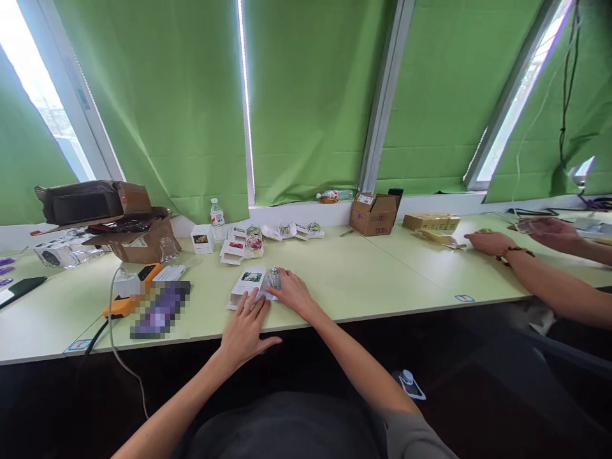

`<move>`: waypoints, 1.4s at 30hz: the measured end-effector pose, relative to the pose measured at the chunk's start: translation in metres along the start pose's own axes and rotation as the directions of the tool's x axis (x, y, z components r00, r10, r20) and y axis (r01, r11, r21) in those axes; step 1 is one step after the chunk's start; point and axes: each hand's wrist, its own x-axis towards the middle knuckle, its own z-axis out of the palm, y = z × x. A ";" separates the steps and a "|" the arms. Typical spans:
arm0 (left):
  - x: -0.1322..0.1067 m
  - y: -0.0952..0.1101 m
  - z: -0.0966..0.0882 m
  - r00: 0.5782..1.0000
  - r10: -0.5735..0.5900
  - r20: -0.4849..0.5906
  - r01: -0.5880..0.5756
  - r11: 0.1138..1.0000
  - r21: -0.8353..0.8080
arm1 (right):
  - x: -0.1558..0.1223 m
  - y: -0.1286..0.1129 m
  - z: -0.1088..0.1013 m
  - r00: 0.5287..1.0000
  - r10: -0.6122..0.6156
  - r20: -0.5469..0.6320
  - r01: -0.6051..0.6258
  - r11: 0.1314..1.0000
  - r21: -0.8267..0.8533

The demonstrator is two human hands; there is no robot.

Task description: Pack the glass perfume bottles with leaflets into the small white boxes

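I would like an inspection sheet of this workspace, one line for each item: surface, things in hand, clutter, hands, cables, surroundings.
Surface: pale green table, long, set along the window wall.
Things in hand: flat white box near the front edge; small glass jar upright beside it.
Clutter: torn cardboard boxes at left, water bottle, small white boxes, open carton, yellow boxes.
Hands: left hand flat on the white box, fingers spread; right hand with fingers closed about the jar.
Cables: white cable runs past an orange device and over the table edge; dark cords hang at far right.
Surroundings: green curtains over slanted windows; another person's hands at right.
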 end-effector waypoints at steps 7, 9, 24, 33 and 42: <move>-0.002 -0.003 0.001 1.000 0.000 0.010 0.000 1.000 -0.012 | 0.015 0.006 0.006 0.998 -0.003 0.061 0.004 1.000 -0.017; -0.002 -0.004 0.001 1.000 -0.003 0.017 0.003 1.000 -0.009 | 0.023 0.008 0.004 0.996 -0.007 0.086 0.010 0.999 -0.036; -0.002 -0.004 -0.001 1.000 -0.006 -0.021 0.005 0.999 -0.037 | 0.093 0.048 0.002 0.980 0.135 0.146 -0.123 0.989 -0.086; 0.000 -0.006 -0.001 1.000 -0.004 -0.007 0.003 1.000 -0.031 | 0.102 0.073 0.003 0.972 0.213 0.101 -0.207 0.976 -0.065; 0.000 -0.005 -0.004 1.000 -0.007 0.026 0.008 0.998 -0.060 | 0.102 0.082 0.006 0.970 0.229 0.087 -0.230 0.973 0.004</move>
